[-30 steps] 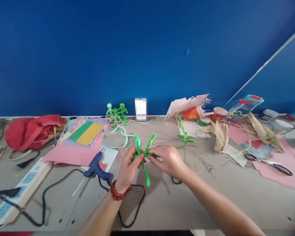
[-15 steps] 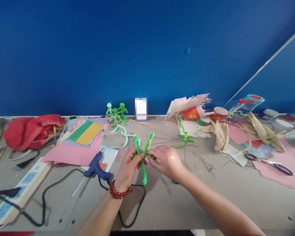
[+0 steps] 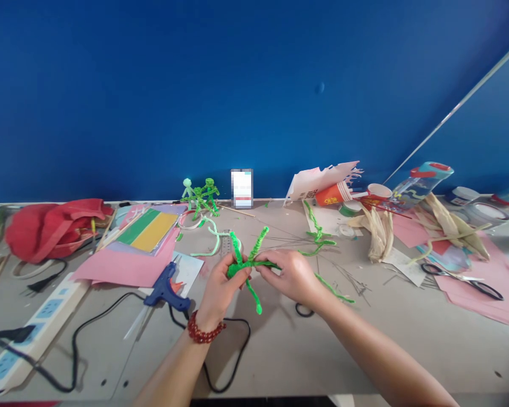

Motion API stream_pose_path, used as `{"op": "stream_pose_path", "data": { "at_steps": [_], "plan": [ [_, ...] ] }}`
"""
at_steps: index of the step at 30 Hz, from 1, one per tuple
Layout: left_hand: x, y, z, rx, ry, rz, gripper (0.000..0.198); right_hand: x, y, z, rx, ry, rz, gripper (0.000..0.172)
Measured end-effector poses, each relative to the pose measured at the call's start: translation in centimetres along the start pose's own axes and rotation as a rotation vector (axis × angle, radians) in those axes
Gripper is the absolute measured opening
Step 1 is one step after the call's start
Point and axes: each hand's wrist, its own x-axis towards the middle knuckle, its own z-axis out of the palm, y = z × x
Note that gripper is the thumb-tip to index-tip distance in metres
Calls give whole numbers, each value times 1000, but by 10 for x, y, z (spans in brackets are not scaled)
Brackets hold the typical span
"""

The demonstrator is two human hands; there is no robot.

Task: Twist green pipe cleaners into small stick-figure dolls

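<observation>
My left hand [image 3: 224, 291] is shut around the middle of a bright green pipe cleaner figure [image 3: 242, 265], with one fuzzy limb rising to the upper right and another hanging toward me. My right hand [image 3: 290, 277] pinches a green pipe cleaner strand [image 3: 265, 264] that wraps the figure's middle. Its other end [image 3: 335, 290] emerges past my right wrist and reaches out to the right. A red beaded bracelet [image 3: 204, 333] circles my left wrist. A pale green curved pipe cleaner [image 3: 212, 240] lies just beyond my hands.
A blue hot glue gun [image 3: 165, 291] and its black cord lie left of my hands. Beyond are pink paper [image 3: 123, 268], a white power strip [image 3: 38, 328] and a red cloth bag [image 3: 55, 229]. Green pipe cleaner figures [image 3: 207, 195], corn husks [image 3: 377, 234] and scissors [image 3: 462, 281] lie farther off.
A green strand now stretches from the figure's middle past my right hand to the lower right. My right hand has moved slightly right, and the figure sits lower and more tilted.
</observation>
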Motion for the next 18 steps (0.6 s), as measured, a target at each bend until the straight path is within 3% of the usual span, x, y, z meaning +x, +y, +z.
{"op": "stream_pose_path", "data": {
  "at_steps": [18],
  "plan": [
    [-2,5,0,105,49,67,13,3,4,4,402,-92,186,3]
  ]
}}
